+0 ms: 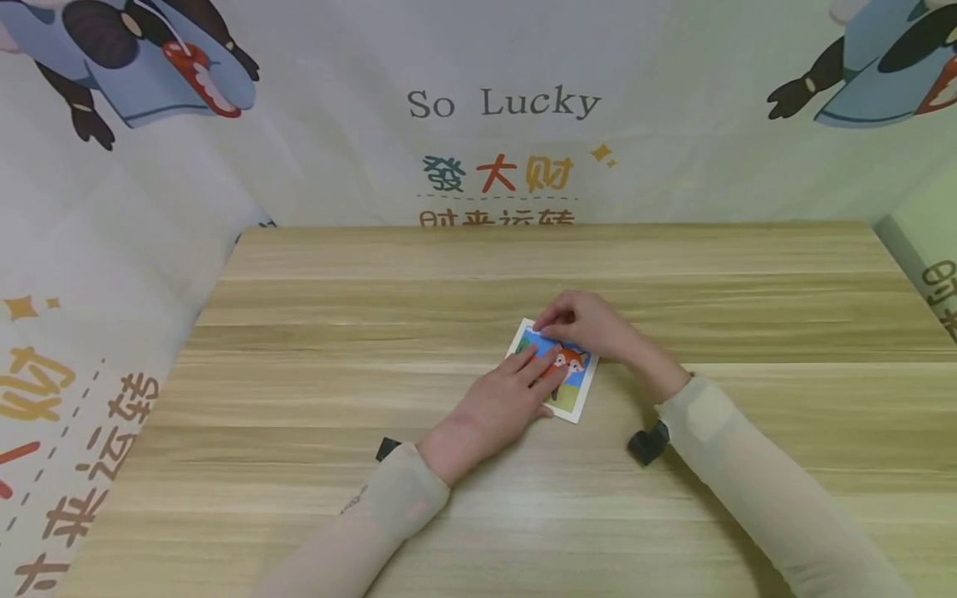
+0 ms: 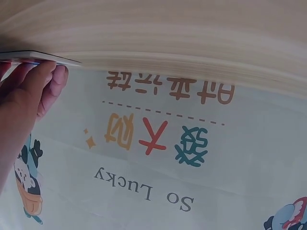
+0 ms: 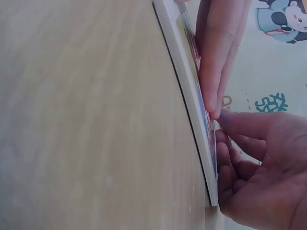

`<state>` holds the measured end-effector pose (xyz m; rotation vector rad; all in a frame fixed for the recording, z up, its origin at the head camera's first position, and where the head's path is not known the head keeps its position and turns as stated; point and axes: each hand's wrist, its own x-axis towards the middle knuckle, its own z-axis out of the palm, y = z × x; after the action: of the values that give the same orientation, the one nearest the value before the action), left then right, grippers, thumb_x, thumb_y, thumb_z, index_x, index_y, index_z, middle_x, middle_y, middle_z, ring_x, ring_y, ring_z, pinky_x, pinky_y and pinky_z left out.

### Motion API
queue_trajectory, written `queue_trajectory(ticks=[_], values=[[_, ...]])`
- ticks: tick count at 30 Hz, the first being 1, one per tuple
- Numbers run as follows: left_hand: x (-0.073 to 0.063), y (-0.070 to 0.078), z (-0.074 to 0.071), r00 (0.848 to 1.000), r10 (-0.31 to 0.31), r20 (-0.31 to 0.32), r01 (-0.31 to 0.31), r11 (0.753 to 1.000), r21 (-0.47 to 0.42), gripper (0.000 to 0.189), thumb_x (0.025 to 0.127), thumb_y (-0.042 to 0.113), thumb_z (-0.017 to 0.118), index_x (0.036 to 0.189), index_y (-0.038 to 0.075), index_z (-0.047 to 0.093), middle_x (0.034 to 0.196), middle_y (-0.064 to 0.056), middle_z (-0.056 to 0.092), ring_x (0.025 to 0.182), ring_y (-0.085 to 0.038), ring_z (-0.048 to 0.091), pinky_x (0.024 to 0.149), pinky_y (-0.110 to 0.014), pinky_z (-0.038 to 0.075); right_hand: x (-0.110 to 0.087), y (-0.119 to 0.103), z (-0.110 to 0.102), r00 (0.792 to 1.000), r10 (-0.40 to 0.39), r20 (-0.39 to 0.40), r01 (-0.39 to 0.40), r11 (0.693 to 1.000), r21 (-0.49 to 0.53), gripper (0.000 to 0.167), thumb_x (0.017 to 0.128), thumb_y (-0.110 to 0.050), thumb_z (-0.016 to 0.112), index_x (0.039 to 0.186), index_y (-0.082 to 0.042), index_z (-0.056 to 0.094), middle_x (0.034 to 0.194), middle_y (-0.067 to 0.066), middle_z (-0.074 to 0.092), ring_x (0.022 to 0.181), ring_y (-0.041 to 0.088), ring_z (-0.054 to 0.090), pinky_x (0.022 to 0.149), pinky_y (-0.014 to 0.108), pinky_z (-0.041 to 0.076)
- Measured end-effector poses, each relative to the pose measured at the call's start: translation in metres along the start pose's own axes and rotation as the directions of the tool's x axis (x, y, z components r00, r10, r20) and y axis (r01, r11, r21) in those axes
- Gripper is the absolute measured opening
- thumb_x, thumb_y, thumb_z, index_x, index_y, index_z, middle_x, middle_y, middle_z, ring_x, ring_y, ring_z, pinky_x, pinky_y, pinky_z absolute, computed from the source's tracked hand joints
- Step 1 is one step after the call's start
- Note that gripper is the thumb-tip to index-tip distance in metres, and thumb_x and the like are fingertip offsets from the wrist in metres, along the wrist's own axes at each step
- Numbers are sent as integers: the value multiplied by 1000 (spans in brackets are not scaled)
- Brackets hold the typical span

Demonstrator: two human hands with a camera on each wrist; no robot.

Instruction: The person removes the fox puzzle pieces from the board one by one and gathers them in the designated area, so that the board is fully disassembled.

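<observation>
A flat rectangular picture board (image 1: 570, 407) with a white border and a cartoon fox lies tilted on the wooden table. My left hand (image 1: 497, 403) rests across its left part, fingers stretched out over the picture. Bent fingers and thumb of my right hand (image 1: 594, 324) touch the board's top edge, close to its left corner. From the right wrist view, the right hand's (image 3: 271, 167) thumb and fingertips meet against the picture side of the board (image 3: 192, 108). Whether anything small is between them is hidden. The left wrist view catches only the board's thin edge (image 2: 29, 56).
The wooden table (image 1: 336, 332) stretches out around the board. Behind it hangs a pale printed cloth (image 1: 673, 149) with lettering and cartoon figures, which also covers the sides. Black wrist camera mounts (image 1: 647, 443) sit by both cuffs.
</observation>
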<state>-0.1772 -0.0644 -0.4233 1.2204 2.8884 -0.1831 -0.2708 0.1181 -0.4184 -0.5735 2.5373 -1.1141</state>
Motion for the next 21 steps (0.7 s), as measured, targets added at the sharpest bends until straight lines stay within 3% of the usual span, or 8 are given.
queue_trajectory(ticks=[10, 17, 21], values=[[2, -1, 1, 1000, 7, 16, -7, 1000, -27, 55, 102, 41, 50, 150, 14, 45, 157, -6, 43, 148, -23, 37, 122, -34, 31, 6, -4, 5, 997, 64, -42, -65, 997, -47, 16, 97, -13, 64, 102, -1, 73, 99, 13, 70, 84, 18, 59, 74, 25, 44], [2, -1, 1, 1000, 8, 24, -6, 998, -66, 55, 102, 38, 51, 150, 13, 45, 157, -7, 43, 149, -24, 35, 122, -36, 32, 9, -5, 7, 995, 98, -26, -99, 993, -63, 18, 100, -15, 60, 103, -1, 72, 99, 13, 68, 85, 19, 57, 76, 27, 44], [1, -1, 2, 1000, 10, 8, -9, 998, -65, 55, 102, 37, 52, 150, 12, 45, 157, -8, 43, 148, -23, 37, 121, -37, 34, 9, -6, 9, 997, 70, 19, -69, 995, -65, 17, 99, -12, 61, 101, 0, 72, 104, 15, 65, 87, 19, 59, 76, 27, 47]])
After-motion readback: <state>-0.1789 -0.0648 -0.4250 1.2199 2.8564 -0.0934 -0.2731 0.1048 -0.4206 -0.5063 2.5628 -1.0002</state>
